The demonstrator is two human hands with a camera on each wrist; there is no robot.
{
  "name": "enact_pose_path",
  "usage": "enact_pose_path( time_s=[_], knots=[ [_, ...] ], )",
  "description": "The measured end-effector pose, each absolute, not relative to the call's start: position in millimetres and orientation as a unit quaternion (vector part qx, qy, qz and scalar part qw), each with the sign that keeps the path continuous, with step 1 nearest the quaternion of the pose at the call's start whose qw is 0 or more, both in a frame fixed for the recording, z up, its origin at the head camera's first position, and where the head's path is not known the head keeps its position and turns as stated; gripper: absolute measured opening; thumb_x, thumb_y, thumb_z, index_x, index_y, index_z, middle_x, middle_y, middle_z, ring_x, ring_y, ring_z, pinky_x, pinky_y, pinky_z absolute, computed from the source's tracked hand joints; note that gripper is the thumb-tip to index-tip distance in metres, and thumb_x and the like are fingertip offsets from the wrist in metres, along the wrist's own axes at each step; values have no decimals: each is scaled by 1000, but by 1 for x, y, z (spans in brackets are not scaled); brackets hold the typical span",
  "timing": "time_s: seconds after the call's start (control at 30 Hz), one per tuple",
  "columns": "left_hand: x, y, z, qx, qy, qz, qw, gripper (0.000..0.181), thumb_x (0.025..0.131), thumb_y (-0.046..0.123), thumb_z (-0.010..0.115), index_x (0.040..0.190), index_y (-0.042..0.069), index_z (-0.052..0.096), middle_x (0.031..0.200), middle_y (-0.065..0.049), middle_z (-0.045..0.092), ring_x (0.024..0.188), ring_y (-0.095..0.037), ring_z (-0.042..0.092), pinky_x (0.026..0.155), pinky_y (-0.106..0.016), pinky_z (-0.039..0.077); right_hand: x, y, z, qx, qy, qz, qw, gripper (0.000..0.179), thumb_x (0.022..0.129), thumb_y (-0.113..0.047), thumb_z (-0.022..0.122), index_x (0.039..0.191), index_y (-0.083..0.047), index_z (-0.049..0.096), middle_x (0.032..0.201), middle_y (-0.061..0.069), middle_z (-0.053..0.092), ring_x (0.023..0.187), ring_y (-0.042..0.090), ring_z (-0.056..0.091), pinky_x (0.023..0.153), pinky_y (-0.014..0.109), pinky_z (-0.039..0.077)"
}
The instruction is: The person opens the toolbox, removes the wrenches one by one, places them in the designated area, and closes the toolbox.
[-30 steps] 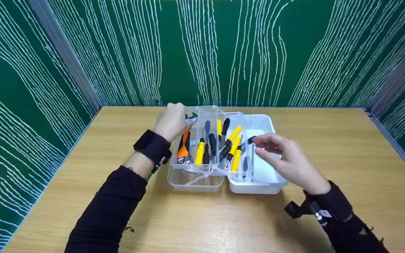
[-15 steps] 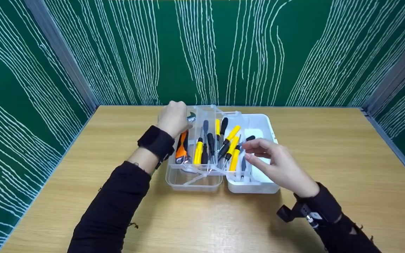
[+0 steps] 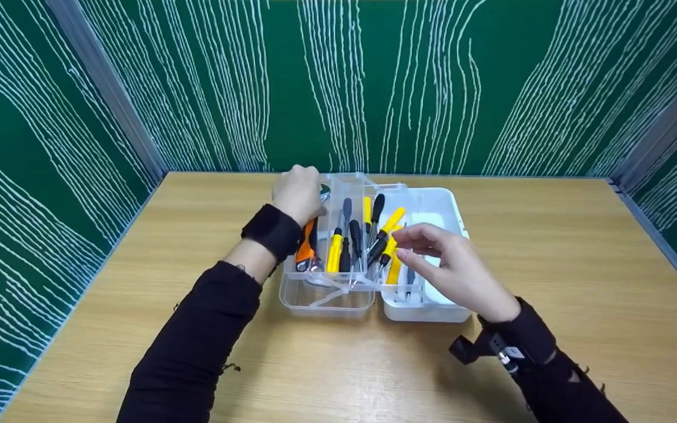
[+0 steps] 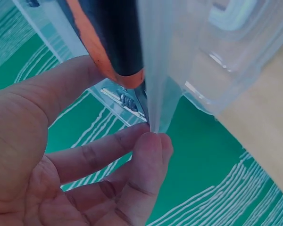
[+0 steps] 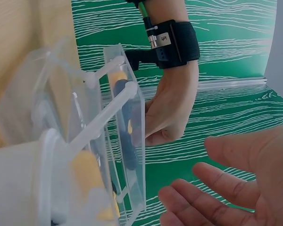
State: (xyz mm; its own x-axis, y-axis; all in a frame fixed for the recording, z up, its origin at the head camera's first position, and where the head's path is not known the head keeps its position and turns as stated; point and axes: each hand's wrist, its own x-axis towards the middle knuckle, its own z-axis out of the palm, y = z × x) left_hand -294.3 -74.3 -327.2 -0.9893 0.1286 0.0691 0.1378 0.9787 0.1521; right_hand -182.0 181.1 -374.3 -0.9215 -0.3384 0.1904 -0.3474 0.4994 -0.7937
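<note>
In the head view, my left hand point(image 3: 297, 195) is at the far left corner of a clear tray point(image 3: 347, 185) of the open toolbox. The left wrist view shows its fingertips curled at the edge of the clear wall, pinching it, while the thumb lies against an orange-and-black handle point(image 4: 98, 44); a metal part with a knurled screw point(image 4: 127, 101) sits below. My right hand point(image 3: 459, 267) hovers with loosely bent fingers over the white base point(image 3: 429, 314), its fingertips beside yellow-handled screwdrivers point(image 3: 393, 273). Nothing is between its fingers in the right wrist view.
More screwdrivers, such as a black one point(image 3: 355, 232) and a yellow one point(image 3: 334, 252), lie in the trays. A clear lower shell point(image 3: 329, 314) stands left of the white base on the wooden table point(image 3: 338, 376). Green patterned walls point(image 3: 374, 88) rise behind and beside it.
My right hand has moved left over the white base, toward the yellow screwdrivers. My left hand has shifted slightly right and away at the tray's corner. The toolbox stays in place.
</note>
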Motion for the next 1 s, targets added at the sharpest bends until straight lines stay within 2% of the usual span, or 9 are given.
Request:
enact_pose_path(
  time_s=[0.23,0.47,0.77,1.0],
  knots=[
    [-294,-72,-329,-78,-993,-73,41,40,93,21,86,124,0,74,110,-15,74,93,-30,71,86,-38,65,-188,171,-371,199,-861,469,6,31,105,-20,71,133,-7,69,131,13,74,118,24,72,111,47,57],
    [-295,-73,-331,-81,-993,-72,45,38,93,20,86,123,-1,75,110,-14,75,94,-29,73,86,-39,67,-195,159,-366,215,-850,481,22,31,106,-18,70,133,-4,69,131,14,75,118,24,73,111,46,57],
    [-296,-72,-332,-79,-993,-68,46,40,93,23,86,124,0,75,109,-13,75,92,-29,74,88,-38,67,-199,155,-367,215,-849,483,11,32,106,-19,70,133,-2,68,129,14,75,116,23,72,111,44,57],
    [-298,-74,-333,-83,-993,-71,54,39,92,25,87,120,0,76,107,-13,76,90,-26,73,83,-39,67,-201,156,-368,214,-850,481,11,32,105,-17,70,133,-2,69,129,15,75,116,24,73,111,46,57]
  ],
)
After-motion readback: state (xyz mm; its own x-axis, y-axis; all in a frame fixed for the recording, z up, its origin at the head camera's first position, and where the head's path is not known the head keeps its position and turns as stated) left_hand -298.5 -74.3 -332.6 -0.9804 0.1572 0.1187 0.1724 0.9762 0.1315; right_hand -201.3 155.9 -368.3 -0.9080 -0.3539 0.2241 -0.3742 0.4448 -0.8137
